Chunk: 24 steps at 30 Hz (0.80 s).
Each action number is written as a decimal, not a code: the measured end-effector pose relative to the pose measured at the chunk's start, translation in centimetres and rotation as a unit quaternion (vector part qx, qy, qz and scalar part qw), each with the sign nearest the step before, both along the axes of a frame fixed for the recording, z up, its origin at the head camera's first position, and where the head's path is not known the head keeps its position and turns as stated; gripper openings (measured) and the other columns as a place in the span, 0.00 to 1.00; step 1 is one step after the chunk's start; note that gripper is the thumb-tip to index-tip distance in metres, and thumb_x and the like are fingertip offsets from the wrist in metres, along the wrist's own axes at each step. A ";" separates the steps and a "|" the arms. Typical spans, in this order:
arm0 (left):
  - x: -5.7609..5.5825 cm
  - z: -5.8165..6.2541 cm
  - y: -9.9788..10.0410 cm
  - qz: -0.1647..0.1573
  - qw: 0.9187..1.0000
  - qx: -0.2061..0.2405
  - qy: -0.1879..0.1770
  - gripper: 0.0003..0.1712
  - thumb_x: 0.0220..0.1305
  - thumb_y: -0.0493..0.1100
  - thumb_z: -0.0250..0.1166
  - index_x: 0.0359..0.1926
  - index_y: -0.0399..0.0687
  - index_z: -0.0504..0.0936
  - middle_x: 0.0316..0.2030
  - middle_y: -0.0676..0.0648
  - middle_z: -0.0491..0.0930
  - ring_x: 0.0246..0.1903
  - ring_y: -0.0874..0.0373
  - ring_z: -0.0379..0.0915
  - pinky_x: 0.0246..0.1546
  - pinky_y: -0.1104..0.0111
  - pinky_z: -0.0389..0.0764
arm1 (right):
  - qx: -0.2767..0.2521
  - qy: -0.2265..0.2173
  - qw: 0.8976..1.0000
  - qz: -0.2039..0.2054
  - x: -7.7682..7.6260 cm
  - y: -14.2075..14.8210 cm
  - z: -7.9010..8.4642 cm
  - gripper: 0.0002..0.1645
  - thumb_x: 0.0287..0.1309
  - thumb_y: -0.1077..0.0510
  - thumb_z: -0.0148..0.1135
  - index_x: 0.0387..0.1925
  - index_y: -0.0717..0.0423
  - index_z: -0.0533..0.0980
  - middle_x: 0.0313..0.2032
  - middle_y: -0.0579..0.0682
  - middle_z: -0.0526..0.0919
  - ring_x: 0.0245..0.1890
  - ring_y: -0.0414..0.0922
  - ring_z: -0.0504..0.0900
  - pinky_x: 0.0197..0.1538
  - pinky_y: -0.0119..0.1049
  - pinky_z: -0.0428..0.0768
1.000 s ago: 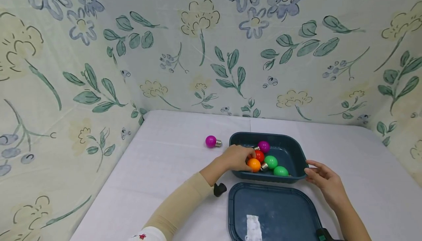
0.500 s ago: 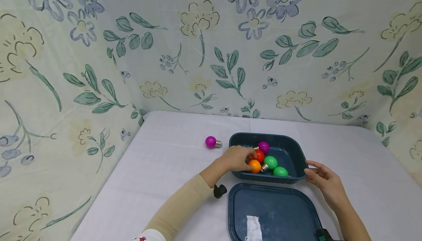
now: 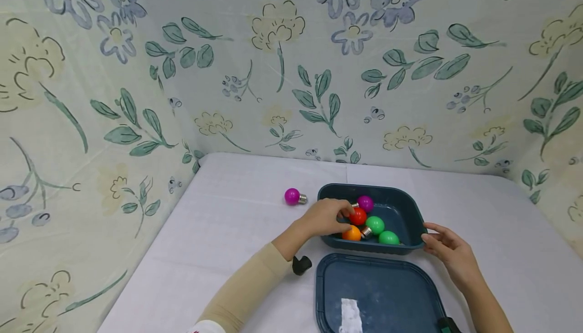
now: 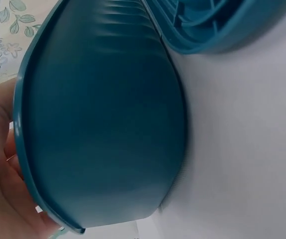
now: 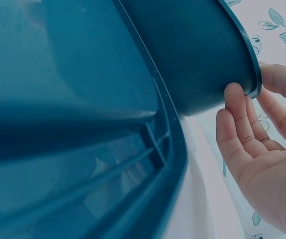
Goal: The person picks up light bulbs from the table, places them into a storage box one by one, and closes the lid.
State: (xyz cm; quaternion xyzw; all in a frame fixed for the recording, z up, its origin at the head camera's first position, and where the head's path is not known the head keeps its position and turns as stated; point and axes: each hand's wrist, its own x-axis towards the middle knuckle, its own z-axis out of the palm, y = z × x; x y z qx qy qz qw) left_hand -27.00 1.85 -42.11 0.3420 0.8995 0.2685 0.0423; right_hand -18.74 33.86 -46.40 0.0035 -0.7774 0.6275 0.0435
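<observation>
Where the left hand (image 3: 324, 217) is lowered over the left end of a dark blue box (image 3: 364, 245), a red bulb (image 3: 358, 216) is found to the right of the fingertips, and an orange bulb (image 3: 352, 235) is placed just below the thumb, closer to the near wall. No long axis can be read from either bulb, as mainly the round parts are shown and their metal caps cannot be made out for certain; the box itself is laid lengthwise from left to right. Both bulbs are plainly nearer the left hand than the right hand (image 3: 448, 252). The left fingers are bent and parted, with the red bulb apparently touched, but whether anything is pinched cannot be told. By the right fingers, loosely extended, the outside of the box's right end is touched. The red and orange bulbs are smooth, glossy and evenly coloured. To their right two green bulbs (image 3: 375, 224) are seen, and behind the red one a purple bulb (image 3: 366, 203) with its cap pointed left. Outside the box, a second purple bulb (image 3: 292, 196) is rested on the white surface (image 3: 241, 196), its cap turned toward the box. Nearer the camera, a dark blue lid (image 3: 382, 285) is laid, marked with a white patch (image 3: 350, 315).
</observation>
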 end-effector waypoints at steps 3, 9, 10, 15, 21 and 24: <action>0.0 0.0 -0.3 0.013 1.000 0.016 0.001 0.19 0.61 0.47 0.70 0.52 0.49 0.81 0.43 0.54 0.83 0.40 0.63 0.77 0.42 0.76 0.75 | -0.003 0.000 1.000 0.000 0.0 0.0 0.0 0.24 0.65 0.58 0.62 0.62 0.57 0.72 0.38 0.40 0.81 0.35 0.36 0.82 0.39 0.28 0.81; 0.0 0.2 -0.7 0.024 0.999 0.042 -0.013 0.19 0.62 0.47 0.68 0.53 0.49 0.80 0.44 0.54 0.82 0.43 0.61 0.77 0.42 0.77 0.75 | -0.013 0.004 1.000 0.003 0.0 0.0 0.0 0.24 0.65 0.59 0.62 0.61 0.57 0.73 0.37 0.41 0.81 0.35 0.36 0.82 0.39 0.28 0.81; 0.0 0.2 -0.8 0.024 0.999 0.045 -0.012 0.18 0.62 0.47 0.68 0.53 0.49 0.80 0.44 0.54 0.82 0.43 0.61 0.77 0.42 0.77 0.75 | -0.015 0.005 1.000 0.003 0.0 0.0 0.0 0.23 0.65 0.59 0.62 0.61 0.57 0.73 0.37 0.41 0.81 0.35 0.36 0.82 0.39 0.28 0.81; 0.2 0.4 -1.3 0.027 0.997 0.065 -0.013 0.18 0.64 0.47 0.67 0.53 0.48 0.80 0.44 0.53 0.83 0.42 0.64 0.76 0.42 0.77 0.75 | -0.008 0.005 1.000 0.001 0.0 0.0 -0.1 0.23 0.65 0.59 0.62 0.61 0.57 0.73 0.37 0.41 0.81 0.35 0.36 0.82 0.39 0.27 0.81; 0.2 0.6 -1.8 0.017 0.995 0.101 -0.016 0.18 0.64 0.46 0.66 0.53 0.47 0.80 0.44 0.52 0.82 0.42 0.66 0.76 0.44 0.76 0.76 | -0.002 0.004 1.000 -0.003 0.0 -0.1 -0.1 0.24 0.65 0.59 0.62 0.61 0.58 0.72 0.37 0.41 0.81 0.35 0.36 0.82 0.38 0.27 0.81; 0.1 0.6 -2.2 0.020 0.993 0.113 -0.013 0.18 0.65 0.46 0.66 0.54 0.46 0.79 0.45 0.52 0.82 0.42 0.66 0.76 0.45 0.74 0.77 | -0.003 0.003 1.000 -0.003 0.0 -0.1 -0.1 0.24 0.65 0.58 0.62 0.61 0.57 0.72 0.37 0.41 0.81 0.35 0.37 0.82 0.38 0.27 0.81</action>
